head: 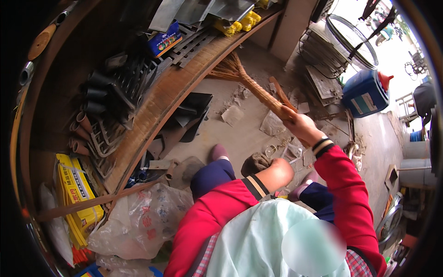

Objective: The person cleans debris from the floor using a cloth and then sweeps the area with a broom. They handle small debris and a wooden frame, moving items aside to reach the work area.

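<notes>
My right hand (pixel 300 125) grips the handle of a straw broom (pixel 261 91), out ahead of me. The broom's bristles (pixel 225 69) reach to the edge of a low wooden shelf and pass partly out of sight under it. My left hand (pixel 282 171) is low between my knees, bent downward, its fingers hidden. Touching or just beside it is a brown, rough-textured bundle (pixel 255 164); whether the hand holds it cannot be seen. Scraps, dust and a clear plastic bag (pixel 273 123) lie on the concrete floor (pixel 238 135) near the broom.
The curved-looking wooden shelf (pixel 166 100) on my left bears metal tool heads and yellow packs (pixel 78 194). A plastic sack (pixel 145 221) slumps below it. Stacked boards (pixel 322 52) and a blue jerrycan with a red cap (pixel 367 93) stand at right.
</notes>
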A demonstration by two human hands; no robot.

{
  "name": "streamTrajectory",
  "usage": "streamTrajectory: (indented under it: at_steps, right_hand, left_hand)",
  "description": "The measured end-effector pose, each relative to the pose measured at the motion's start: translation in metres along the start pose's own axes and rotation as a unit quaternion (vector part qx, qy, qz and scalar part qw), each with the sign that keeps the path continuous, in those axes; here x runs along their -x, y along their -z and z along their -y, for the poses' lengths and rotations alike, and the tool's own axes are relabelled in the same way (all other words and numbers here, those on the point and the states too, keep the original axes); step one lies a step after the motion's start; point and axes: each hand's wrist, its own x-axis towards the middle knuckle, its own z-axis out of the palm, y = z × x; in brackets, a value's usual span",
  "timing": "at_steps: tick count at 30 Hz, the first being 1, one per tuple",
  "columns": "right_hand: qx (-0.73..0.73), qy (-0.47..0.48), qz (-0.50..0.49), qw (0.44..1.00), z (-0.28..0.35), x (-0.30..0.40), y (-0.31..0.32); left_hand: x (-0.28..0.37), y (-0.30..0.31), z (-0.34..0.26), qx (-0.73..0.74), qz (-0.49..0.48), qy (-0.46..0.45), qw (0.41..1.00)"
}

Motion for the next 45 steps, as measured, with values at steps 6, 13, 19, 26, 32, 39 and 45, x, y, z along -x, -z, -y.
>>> streamTrajectory:
  at_steps: [6, 13, 19, 26, 32, 39, 45]
  right_hand:
    - [0.031, 0.018, 0.076, 0.996, 0.037, -0.082, -0.043]
    - [0.146, -0.012, 0.142, 0.979, 0.009, -0.034, -0.007]
    - [0.211, -0.026, 0.128, 0.969, -0.045, 0.064, 0.034]
    - [0.117, -0.034, 0.037, 0.992, -0.058, 0.156, 0.075]
    - [0.078, 0.027, -0.019, 0.996, -0.082, 0.114, 0.028]
    - [0.023, 0.098, -0.034, 0.994, -0.021, -0.014, -0.028]
    - [0.063, 0.081, 0.051, 0.993, 0.037, -0.097, -0.052]
  left_hand:
    - [0.004, 0.011, 0.009, 0.009, 0.021, 0.005, 1.0]
    - [-0.002, 0.001, 0.011, -0.014, 0.02, -0.044, 0.999]
    - [-0.001, 0.011, 0.008, 0.03, -0.022, -0.006, 0.999]
    - [0.006, 0.008, 0.008, 0.002, -0.014, -0.014, 1.0]
    - [0.012, 0.014, 0.0, 0.02, -0.007, -0.017, 1.0]
    - [0.012, 0.015, 0.014, 0.022, 0.014, 0.002, 1.0]
    - [0.009, 0.002, 0.021, 0.009, -0.027, -0.007, 1.0]
